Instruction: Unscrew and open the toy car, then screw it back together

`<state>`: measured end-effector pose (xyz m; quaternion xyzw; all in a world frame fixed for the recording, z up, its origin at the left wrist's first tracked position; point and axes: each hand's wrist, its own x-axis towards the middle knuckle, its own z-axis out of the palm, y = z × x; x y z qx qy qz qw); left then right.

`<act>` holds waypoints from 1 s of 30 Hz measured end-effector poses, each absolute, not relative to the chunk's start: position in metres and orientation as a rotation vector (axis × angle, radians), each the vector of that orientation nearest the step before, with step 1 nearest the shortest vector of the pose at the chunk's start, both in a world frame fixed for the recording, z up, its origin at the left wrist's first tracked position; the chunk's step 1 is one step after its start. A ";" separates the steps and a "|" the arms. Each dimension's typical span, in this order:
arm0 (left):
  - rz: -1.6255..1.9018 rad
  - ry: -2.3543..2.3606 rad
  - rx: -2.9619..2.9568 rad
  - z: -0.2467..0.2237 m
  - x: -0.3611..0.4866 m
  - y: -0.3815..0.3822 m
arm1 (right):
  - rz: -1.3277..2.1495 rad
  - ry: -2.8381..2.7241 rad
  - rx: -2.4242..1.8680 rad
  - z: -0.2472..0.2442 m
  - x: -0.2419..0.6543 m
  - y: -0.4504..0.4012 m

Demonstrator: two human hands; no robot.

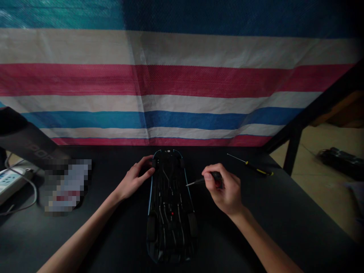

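A toy car [170,197] lies upside down on the dark table, its black underside facing up and blue edges showing along the sides. At its far left corner, my left hand [136,176] rests with the thumb against the side near a wheel; the other fingertips are partly hidden behind the car. My right hand [224,185] is closed around the dark handle of a screwdriver [199,181]. The thin metal tip points left, at the car's right edge; whether it touches cannot be told.
A second screwdriver [257,168], yellow and black, lies at the right on the table [273,204]. To the left are a blurred-out flat object [71,185], a power strip [13,184] and a grey cable [36,189]. A striped tarp [176,81] hangs behind.
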<state>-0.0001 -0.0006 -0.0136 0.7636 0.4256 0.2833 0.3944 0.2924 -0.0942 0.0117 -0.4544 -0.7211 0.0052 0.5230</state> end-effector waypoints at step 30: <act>0.761 1.037 1.945 -0.015 0.002 -0.003 | -0.058 -2.022 -1.154 0.047 0.287 -0.095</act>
